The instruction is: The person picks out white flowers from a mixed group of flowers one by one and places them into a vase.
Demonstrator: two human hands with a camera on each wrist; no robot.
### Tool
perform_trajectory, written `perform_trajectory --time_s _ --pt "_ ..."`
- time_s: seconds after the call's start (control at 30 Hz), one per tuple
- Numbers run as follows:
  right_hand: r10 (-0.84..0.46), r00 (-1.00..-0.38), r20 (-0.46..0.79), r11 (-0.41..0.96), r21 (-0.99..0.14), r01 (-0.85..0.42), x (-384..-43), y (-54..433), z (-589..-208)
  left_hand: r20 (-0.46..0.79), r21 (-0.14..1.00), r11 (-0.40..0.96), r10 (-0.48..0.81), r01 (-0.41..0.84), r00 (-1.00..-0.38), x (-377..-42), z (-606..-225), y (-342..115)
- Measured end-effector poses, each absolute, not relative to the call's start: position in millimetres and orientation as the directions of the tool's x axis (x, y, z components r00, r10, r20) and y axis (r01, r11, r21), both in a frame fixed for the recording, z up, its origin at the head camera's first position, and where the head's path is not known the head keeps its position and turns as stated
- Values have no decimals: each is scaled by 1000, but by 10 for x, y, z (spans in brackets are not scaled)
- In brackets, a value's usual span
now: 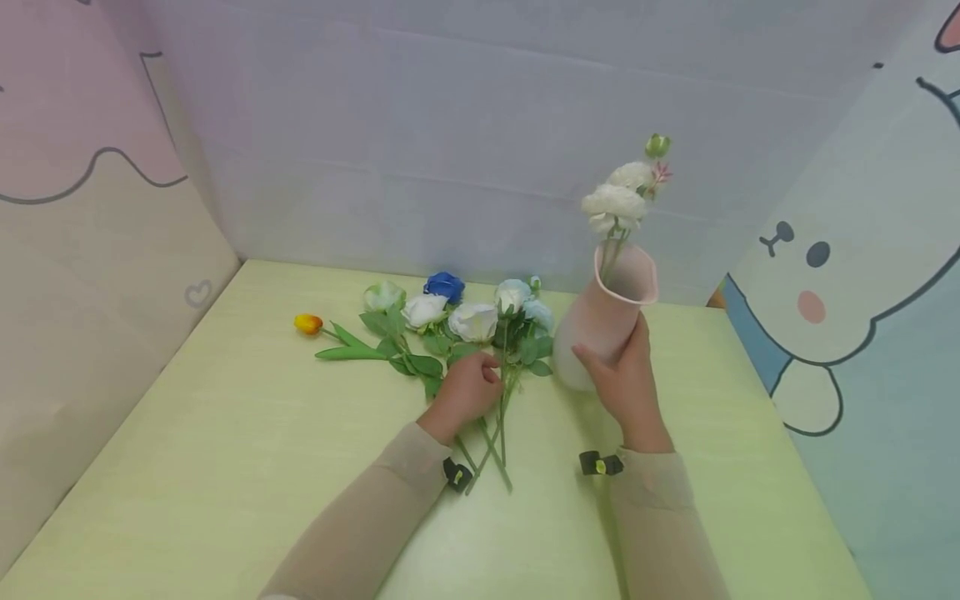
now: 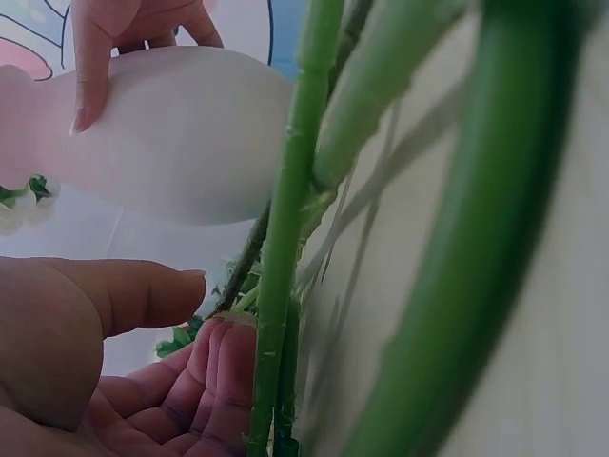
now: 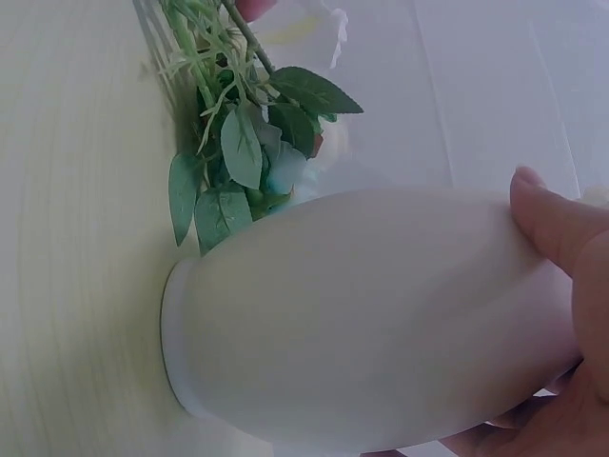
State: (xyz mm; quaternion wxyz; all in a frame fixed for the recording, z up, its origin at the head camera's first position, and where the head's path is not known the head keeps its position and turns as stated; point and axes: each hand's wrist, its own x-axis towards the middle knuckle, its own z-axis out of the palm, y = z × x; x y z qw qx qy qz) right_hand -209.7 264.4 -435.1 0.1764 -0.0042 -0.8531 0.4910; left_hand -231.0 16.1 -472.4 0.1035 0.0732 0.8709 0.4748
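My right hand (image 1: 630,387) grips a pale pink-white vase (image 1: 592,333) around its side, thumb in front. The vase leans, its base low by the tabletop. White flowers (image 1: 615,204) and a green bud (image 1: 657,146) rise from its mouth. Left of it, my left hand (image 1: 465,392) is among the stems of the lying flowers. Its thumb and curled fingertips pinch a thin dark stem (image 2: 249,252), which runs up to a pale rose (image 1: 513,296). Thicker green stems (image 2: 285,286) pass close in front of the left wrist camera.
Beyond the left hand lie white roses (image 1: 474,322), a blue rose (image 1: 444,287), a pale green flower (image 1: 384,296) and a light blue one (image 1: 538,314). An orange tulip (image 1: 308,324) lies farther left. Printed cloth walls (image 1: 480,150) enclose the pale yellow table (image 1: 225,433) at the back and sides.
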Motion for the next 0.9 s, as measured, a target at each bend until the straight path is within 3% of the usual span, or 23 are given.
perform_trajectory --time_s 0.6,0.9 --pt "184 -940 287 520 -840 -155 -2104 2633 -4334 -99 835 548 220 39 -970 -2332 -4773 191" --pt "184 -942 281 525 -838 -147 -2104 2639 -4337 -139 851 524 182 -24 -973 -2310 -4732 216"
